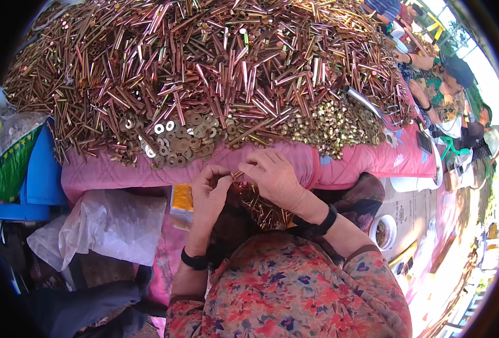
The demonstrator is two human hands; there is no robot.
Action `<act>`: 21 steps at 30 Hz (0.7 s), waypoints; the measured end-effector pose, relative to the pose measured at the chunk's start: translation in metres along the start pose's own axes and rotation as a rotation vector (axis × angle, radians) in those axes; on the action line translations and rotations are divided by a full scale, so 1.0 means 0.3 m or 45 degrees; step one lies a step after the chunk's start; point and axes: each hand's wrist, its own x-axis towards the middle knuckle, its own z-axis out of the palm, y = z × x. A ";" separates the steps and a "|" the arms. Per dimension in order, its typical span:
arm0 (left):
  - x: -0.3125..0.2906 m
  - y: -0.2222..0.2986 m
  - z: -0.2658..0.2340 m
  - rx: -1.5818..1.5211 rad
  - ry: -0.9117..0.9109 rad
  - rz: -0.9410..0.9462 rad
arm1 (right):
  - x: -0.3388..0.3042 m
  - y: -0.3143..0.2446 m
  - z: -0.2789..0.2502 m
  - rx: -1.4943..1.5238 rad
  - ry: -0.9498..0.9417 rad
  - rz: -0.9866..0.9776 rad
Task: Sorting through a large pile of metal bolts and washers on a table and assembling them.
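Note:
Close together at the near edge of the pink quilted cloth (204, 163), both my hands are closed on one small gold-coloured metal piece (237, 175). My left hand (211, 188) pinches its left end between thumb and finger. From the right, my right hand (275, 177) grips it with bent fingers. Most of the piece is hidden, so its exact kind does not show. Just beyond my hands lie flat round washers (187, 138), and farther right a heap of small gold-coloured nuts (339, 124). Behind them spreads a big pile of coppery metal tubes (204, 62).
A metal hand rake (368, 104) lies on the pile's right side. More tubes (266, 208) sit below my hands. At the left are a blue bin (38, 174) and a clear plastic sheet (114, 225); at the right, a white tub (383, 232). Other people (444, 84) sit at the far right.

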 end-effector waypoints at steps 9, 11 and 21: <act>-0.003 -0.049 0.048 -0.396 -0.104 -0.434 | -0.063 0.052 -0.016 0.390 0.249 0.600; 0.003 -0.054 0.057 -0.381 -0.049 -0.437 | -0.094 0.148 -0.019 0.309 0.304 0.718; 0.031 -0.043 0.104 -0.630 0.030 -0.385 | -0.109 0.269 0.002 -0.325 0.246 0.714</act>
